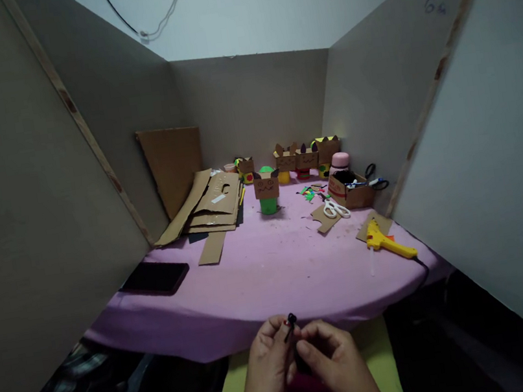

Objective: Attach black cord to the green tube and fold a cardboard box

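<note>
Above my lap, at the table's front edge, my left hand (269,358) pinches a thin black looped strip (291,318) between thumb and fingers. Its small loop sticks up past the fingertips; whether it is cord, paper or something else is too small to tell. Close against it, my right hand (332,356) is closed, with thumb and fingers curled together near the strip's lower part. What those fingers grip is hidden. Farther back on the table stands a green cup figure (269,204) with a cardboard face and dark ears.
A pink cloth covers the table (273,273). A yellow glue gun (389,242) and white scissors (336,209) lie at right, near a cardboard box (352,194) of tools. At left are a dark tablet (156,278) and stacked cardboard (211,203). Partitions enclose three sides.
</note>
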A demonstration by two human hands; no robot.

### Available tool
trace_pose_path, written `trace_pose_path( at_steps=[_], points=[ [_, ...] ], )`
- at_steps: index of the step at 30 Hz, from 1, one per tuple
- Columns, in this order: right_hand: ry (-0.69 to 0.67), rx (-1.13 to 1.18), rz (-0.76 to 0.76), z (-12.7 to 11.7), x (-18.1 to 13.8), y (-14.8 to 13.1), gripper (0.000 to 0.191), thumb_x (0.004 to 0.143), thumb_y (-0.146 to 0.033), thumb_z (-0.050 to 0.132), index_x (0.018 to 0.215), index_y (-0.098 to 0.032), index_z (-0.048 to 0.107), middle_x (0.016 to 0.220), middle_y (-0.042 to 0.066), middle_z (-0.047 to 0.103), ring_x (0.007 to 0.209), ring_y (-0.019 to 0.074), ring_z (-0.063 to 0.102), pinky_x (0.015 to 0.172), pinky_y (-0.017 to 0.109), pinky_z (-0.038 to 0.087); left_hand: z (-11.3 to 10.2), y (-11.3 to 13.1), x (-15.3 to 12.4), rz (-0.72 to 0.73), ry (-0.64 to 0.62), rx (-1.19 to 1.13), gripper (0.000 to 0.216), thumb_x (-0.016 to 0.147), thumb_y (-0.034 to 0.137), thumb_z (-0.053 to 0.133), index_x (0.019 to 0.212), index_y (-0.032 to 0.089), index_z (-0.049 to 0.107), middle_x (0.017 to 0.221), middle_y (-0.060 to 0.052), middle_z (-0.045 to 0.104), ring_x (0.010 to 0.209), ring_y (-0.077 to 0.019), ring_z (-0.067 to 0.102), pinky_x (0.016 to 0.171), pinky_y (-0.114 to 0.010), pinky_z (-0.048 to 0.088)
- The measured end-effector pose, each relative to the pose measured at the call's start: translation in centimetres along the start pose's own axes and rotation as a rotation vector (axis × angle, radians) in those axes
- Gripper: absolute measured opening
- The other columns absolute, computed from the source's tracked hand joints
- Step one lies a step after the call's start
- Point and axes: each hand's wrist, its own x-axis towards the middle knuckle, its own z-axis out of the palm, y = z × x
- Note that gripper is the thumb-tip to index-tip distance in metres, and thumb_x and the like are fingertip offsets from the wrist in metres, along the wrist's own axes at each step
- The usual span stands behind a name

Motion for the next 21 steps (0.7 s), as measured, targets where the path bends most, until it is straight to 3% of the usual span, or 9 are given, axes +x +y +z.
trace_pose_path(
  at_steps=[3, 8, 14, 21],
  points=[
    [-0.002, 0.024, 0.013, 0.4, 0.1, -0.1, 0.027, 0.070, -0.039, 0.067, 0.075, -0.013, 0.065, 0.069, 0.005, 0.064, 0.062, 0.0147, 0.054, 0.059, 0.025, 0.043, 0.1, -0.1, 0.1, 0.029, 0.001, 0.002, 0.031, 0.064, 0.038, 0.070, 0.075, 0.014, 0.054, 0.058, 0.004, 0.059, 0.033, 0.0016, 0.030, 0.033, -0.012, 0.019],
    [-0.020, 0.194, 0.193, 0.5, 0.4, -0.6, 0.038, 0.065, -0.049, 0.067, 0.057, -0.013, 0.057, 0.048, -0.003, 0.052, 0.040, 0.0056, 0.040, 0.041, 0.018, 0.031, 0.2, -0.2, -0.1, 0.083, -0.023, 0.038, 0.031, 0.061, 0.038, 0.072, 0.072, 0.016, 0.054, 0.053, 0.005, 0.057, 0.040, -0.0048, 0.046, 0.040, -0.016, 0.036],
    [0.000, 0.353, 0.319, 0.6, 0.4, -0.9, 0.036, 0.061, -0.043, 0.072, 0.057, -0.013, 0.053, 0.044, -0.004, 0.052, 0.032, 0.0020, 0.037, 0.034, 0.014, 0.023, 0.4, -0.4, -0.4, 0.129, -0.024, 0.084, 0.027, 0.066, 0.037, 0.069, 0.075, 0.017, 0.053, 0.056, 0.006, 0.057, 0.040, -0.0066, 0.049, 0.039, -0.019, 0.042],
    [-0.031, 0.420, 0.322, 0.8, 0.4, -1.0, 0.032, 0.062, -0.037, 0.072, 0.057, -0.014, 0.051, 0.045, -0.004, 0.052, 0.036, 0.0045, 0.045, 0.036, 0.014, 0.026, 0.5, -0.9, 0.0, 0.051, 0.000, -0.009, 0.029, 0.067, 0.037, 0.069, 0.076, 0.016, 0.051, 0.052, 0.006, 0.055, 0.034, -0.0020, 0.039, 0.032, -0.013, 0.030]
  ],
)
